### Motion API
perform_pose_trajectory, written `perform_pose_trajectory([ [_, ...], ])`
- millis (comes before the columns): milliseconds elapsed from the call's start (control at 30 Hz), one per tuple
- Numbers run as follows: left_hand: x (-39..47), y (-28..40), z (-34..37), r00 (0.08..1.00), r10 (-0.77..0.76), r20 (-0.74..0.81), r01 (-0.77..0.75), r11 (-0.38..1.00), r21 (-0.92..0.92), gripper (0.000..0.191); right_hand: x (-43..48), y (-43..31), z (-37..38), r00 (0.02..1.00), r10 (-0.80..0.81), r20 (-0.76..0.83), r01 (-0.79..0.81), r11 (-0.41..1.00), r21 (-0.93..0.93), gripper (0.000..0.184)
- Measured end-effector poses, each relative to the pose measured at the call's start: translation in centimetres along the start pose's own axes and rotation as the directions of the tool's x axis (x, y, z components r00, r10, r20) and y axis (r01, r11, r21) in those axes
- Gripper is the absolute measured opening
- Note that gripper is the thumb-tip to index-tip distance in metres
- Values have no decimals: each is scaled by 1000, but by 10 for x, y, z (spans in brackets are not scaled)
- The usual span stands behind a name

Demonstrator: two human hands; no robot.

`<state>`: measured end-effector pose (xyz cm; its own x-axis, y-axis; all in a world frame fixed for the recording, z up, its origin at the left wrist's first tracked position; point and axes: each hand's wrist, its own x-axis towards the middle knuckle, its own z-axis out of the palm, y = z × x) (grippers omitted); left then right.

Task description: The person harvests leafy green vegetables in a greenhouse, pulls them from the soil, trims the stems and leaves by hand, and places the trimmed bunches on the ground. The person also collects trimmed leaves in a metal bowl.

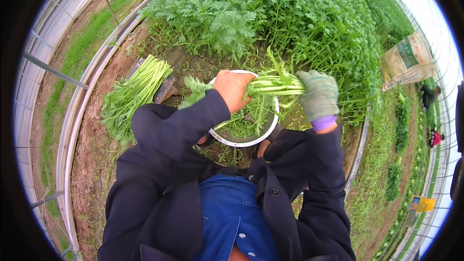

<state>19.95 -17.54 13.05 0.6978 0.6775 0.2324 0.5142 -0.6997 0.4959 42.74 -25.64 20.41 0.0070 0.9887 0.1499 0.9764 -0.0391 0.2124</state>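
A bunch of leafy green stalks [277,86] lies sideways between my hands, over a round white-rimmed tub [246,144]. My left hand [233,88], bare, grips the bunch, its leaves trailing out to the left. My right hand [318,96], in a grey-green knitted glove with a purple cuff, is closed around the stalk ends on the right; its fingertips are partly hidden. Loose leaves and trimmings [246,125] lie in the tub. To the left, a larger heap of cut greens [139,90] rests with its stalks pointing up and right, beside a piece of dark plastic [165,88].
A dense bed of standing greens [261,11] grows ahead. A pale rail [78,105] curves along the left. A printed woven sack [409,59] stands at the right, with two people [429,95] farther off. A yellow packet [422,204] lies lower right.
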Motion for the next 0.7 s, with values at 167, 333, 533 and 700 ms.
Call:
perform_pose_trajectory([
  [167, 14, -65, 11, 961, -71, 265, 55, 996, 66, 40, 6, -35, 86, 990, 102, 98, -121, 967, 223, 25],
  [333, 1, -95, 32, 870, -203, 450, 55, 946, 321, 39, -4, -71, 179, 931, 178, 319, -306, 857, 416, 32],
  [533, -13, -125, 60, 868, -211, 450, -90, 824, 559, 16, -27, -82, 271, 668, 214, 712, -501, 837, 219, 47],
  [700, -18, -144, 75, 879, -255, 403, -81, 752, 654, 13, -44, -96, 325, 661, 160, 733, -408, 897, 173, 37],
])
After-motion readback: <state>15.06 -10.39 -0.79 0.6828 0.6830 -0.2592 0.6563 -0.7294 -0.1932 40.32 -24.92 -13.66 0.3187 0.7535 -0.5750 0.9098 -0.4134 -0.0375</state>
